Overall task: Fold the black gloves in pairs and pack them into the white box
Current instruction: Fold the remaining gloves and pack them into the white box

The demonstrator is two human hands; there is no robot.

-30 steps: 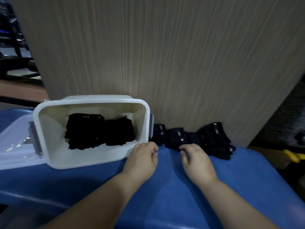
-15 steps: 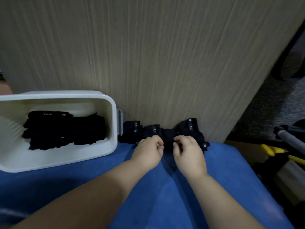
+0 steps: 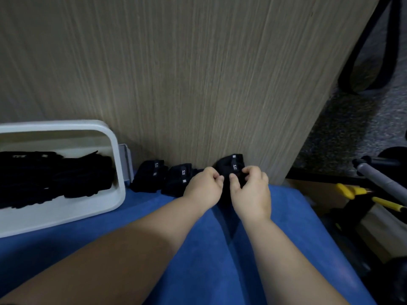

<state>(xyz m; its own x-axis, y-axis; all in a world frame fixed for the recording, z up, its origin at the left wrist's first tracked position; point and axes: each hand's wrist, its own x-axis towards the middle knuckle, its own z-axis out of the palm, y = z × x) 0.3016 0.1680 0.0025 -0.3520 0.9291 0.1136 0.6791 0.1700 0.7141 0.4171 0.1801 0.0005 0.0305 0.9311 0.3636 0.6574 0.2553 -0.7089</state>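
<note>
One white box (image 3: 117, 172) at left of blue counter (image 3: 198, 249), two folded glove bundles (image 3: 83, 176) inside it, three loose black gloves (image 3: 178, 179) in a row against wood panel (image 3: 198, 84), left hand (image 3: 203, 187) and right hand (image 3: 251, 192) both pinching rightmost glove (image 3: 233, 165)

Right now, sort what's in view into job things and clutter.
Job: white box, folded gloves inside it, two loose gloves by the panel, held glove pinched by left hand and right hand.
Lying about: yellow-handled object, grey pole, both off the blue surface.
</note>
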